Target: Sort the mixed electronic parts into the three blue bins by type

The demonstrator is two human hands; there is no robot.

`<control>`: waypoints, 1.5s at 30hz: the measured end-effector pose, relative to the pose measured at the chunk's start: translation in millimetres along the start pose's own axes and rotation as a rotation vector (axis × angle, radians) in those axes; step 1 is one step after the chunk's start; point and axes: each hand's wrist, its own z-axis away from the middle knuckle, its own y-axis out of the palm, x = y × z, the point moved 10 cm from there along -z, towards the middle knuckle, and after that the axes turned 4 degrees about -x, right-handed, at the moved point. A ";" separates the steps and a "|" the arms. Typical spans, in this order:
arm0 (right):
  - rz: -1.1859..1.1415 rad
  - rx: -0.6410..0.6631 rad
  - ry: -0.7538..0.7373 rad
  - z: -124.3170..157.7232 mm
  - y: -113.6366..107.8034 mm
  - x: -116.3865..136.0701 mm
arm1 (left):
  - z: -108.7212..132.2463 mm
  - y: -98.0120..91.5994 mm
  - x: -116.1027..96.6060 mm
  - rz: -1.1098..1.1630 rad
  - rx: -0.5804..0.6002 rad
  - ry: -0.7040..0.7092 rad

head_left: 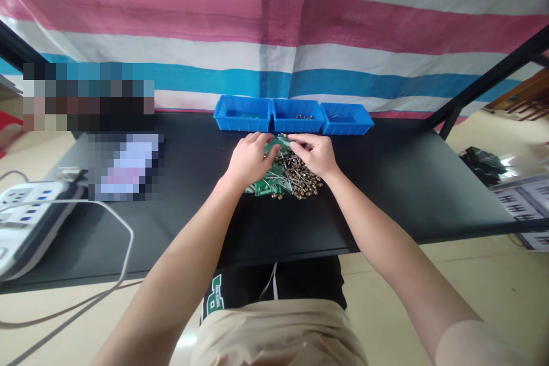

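Observation:
A mixed pile lies on the black tabletop, with green plastic pieces (268, 186) on its left and thin metal nails or screws with brass-coloured heads (305, 176) on its right. Over the far left edge of the pile rests my left hand (252, 157), its fingers curved and the thumb apart. My right hand (317, 153) reaches in from the other side, index finger stretched out and thumb apart, touching or just above the pile's far edge. Green pieces show between the two hands. The fingertips partly hide what they touch; I see nothing clearly gripped.
Behind the pile stand three blue bins: the left bin (242, 123) with a little green inside, the middle bin (298, 124) with brass-coloured pieces, the right bin (348, 126) with a thin metal piece. A power strip (30, 223) with a cable lies left, near a blurred-out flat object (128, 166).

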 end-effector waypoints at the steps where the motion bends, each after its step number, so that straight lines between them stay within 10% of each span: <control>1: 0.054 -0.037 -0.014 -2.4 -5.0 -2.8 | -0.1 0.3 2.3 -0.003 0.003 -0.021; 13: 0.702 -0.054 0.049 -28.3 -15.8 -53.7 | 0.8 6.3 2.7 0.008 0.042 -0.018; 35: 0.602 -0.036 -0.090 -18.2 -8.7 -30.3 | 1.1 6.7 2.0 0.021 0.049 0.002; 45: 0.384 0.315 -0.143 -2.0 19.5 -15.3 | 1.4 7.0 2.9 0.038 0.056 -0.005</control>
